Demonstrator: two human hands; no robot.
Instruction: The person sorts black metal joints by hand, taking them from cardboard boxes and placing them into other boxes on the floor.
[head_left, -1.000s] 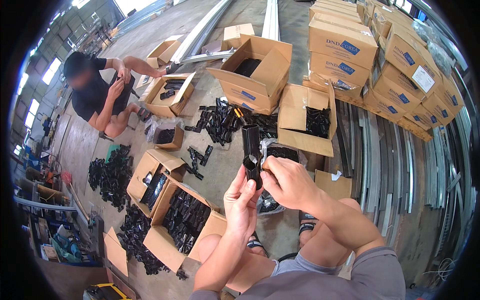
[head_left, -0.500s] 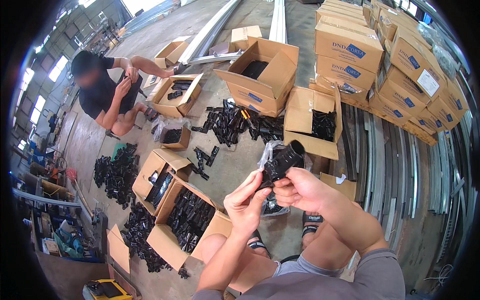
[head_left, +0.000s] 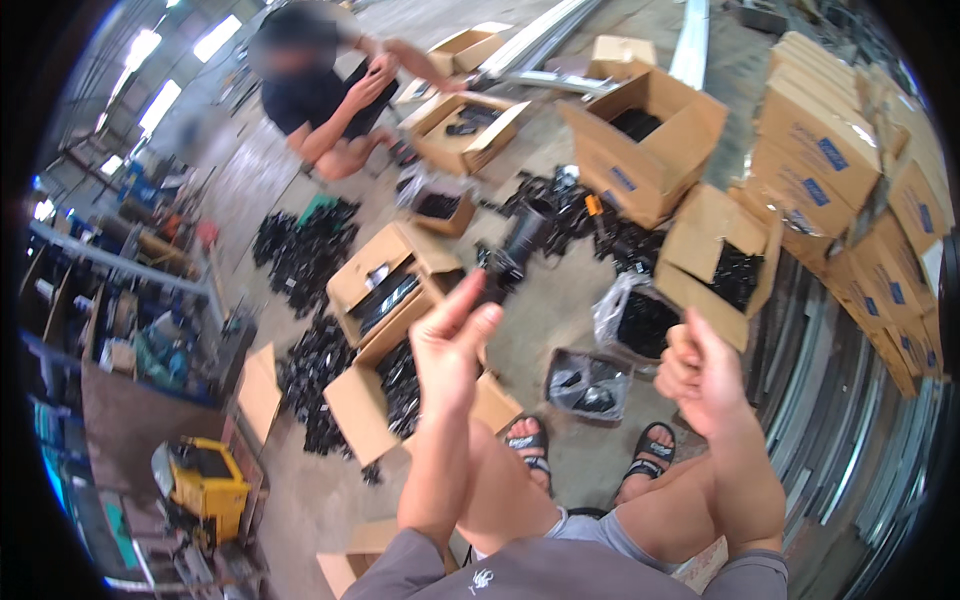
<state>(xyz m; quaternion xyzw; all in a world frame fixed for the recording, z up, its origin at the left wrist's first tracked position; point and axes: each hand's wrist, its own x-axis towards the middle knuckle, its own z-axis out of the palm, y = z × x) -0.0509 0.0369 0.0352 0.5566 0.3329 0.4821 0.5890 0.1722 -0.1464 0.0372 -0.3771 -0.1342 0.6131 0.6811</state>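
Left hand (head_left: 447,345) alone now pinches the black tubular fitting (head_left: 525,240); right hand (head_left: 703,372) has withdrawn rightward, fingers curled, contents indiscernible.

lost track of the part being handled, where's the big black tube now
In the head view, the black tube is just above centre, its lower end at the left hand, right of the open cardboard box.

Left hand (head_left: 450,345) raised, fingers extended, thumb opposed in grip; right hand (head_left: 705,372) well apart, fingers curled, thumb up.
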